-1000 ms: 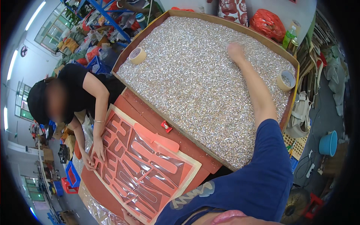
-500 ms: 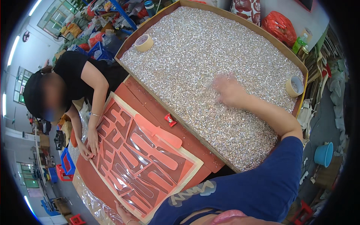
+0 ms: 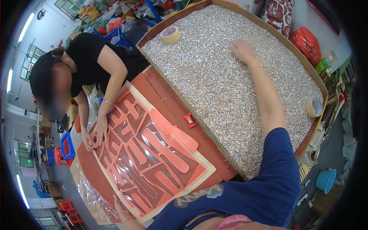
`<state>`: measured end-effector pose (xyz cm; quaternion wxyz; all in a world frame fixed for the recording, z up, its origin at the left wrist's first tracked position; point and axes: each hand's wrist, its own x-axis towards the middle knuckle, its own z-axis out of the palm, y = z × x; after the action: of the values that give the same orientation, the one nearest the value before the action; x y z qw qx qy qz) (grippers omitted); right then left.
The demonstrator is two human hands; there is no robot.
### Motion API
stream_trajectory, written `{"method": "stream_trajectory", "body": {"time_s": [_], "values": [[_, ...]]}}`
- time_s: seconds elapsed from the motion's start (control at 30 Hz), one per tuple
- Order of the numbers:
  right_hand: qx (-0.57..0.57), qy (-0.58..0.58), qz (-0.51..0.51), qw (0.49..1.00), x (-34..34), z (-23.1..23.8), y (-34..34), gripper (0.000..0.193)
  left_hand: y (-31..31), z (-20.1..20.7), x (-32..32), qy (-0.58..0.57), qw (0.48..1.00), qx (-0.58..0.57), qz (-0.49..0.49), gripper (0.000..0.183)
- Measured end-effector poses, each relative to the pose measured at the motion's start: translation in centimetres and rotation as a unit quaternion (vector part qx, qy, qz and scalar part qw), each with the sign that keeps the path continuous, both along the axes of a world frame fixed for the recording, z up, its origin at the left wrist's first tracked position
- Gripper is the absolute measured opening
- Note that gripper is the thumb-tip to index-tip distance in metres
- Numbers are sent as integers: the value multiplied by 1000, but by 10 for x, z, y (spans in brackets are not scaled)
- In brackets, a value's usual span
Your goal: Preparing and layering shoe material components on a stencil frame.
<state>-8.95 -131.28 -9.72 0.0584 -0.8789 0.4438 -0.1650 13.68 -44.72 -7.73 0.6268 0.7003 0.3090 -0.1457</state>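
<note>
My right hand (image 3: 242,50) reaches far into a wide tray of silvery glitter flakes (image 3: 214,84). It touches the flakes near the far side; its fingers point down and are partly hidden and blurred. Low in the view, my left hand (image 3: 122,210) rests at the near left edge of a coral-red sheet (image 3: 197,174) with a pale border, fingers stretched out. Dark, shiny clear areas (image 3: 153,166) surround the sheet's long rounded cut shapes. Across the sheet, a co-worker's hands (image 3: 96,138) pinch at its left edge.
Tape rolls stand in the tray, one (image 3: 170,35) far left, another (image 3: 314,107) at right. A small red wrapped packet (image 3: 189,120) lies on the red tabletop (image 3: 172,96) beside the tray's wooden rim (image 3: 191,126). A blue basin (image 3: 326,181) stands on the floor at right.
My right hand has moved farther away across the glitter, and my arm is straighter. The whole view has shifted, so the sheet and tray sit farther right. The co-worker's hands stay at the sheet's edge.
</note>
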Motion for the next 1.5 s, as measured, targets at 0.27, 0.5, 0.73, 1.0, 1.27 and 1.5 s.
{"method": "stream_trajectory", "body": {"time_s": [0.27, 0.5, 0.73, 1.0, 1.27, 1.5], "values": [[-13, -24, 356, 934, 117, -10, 154, 53, 0, 3, -2, -5, 999, -5, -42, 44], [-126, 67, 281, 949, 124, -9, 168, 46, -22, 9, -12, -32, 999, -25, -3, 38], [-50, 126, -84, 987, -23, 5, 63, 44, -20, 5, -18, -28, 999, -21, 5, 40], [-5, 131, 131, 983, -80, -6, 100, 44, 9, -6, -5, -23, 992, -63, -109, 37], [21, 19, 392, 919, -114, -5, 295, 52, 7, -12, -8, -44, 988, -90, -121, 40], [16, 160, 281, 946, -263, 11, 275, 55, 20, -18, 4, -29, 987, -39, -154, 40]]}}
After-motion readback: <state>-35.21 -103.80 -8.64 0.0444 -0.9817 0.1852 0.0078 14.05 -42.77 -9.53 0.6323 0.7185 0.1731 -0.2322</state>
